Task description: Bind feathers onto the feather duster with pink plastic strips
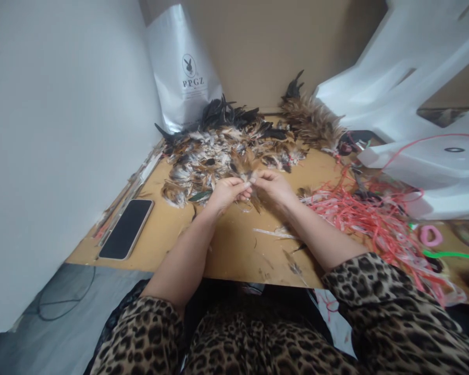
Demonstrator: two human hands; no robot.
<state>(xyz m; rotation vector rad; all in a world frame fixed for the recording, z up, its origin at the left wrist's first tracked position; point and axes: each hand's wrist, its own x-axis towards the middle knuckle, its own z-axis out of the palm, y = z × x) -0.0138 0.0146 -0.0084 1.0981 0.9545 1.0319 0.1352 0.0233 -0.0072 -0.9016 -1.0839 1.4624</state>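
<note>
My left hand (231, 193) and my right hand (272, 186) meet over the middle of the wooden table, fingertips pinched close together. Between them is a small bunch of brown feathers (244, 162), its tips fanning away from me. Both hands are closed on its lower end; the exact grip is hidden by the fingers. Just beyond lies a large heap of loose feathers (203, 156), brown, white and black. One dark green feather (200, 196) rests beside my left hand.
A phone (127, 229) lies at the left. Behind the heap stands a silver bag (183, 67). At the back right is a bundle of tan feathers (312, 122). Tangled red plastic strips (359, 213) cover the right side, near white foam pieces (445, 161) and a pink ring (431, 236).
</note>
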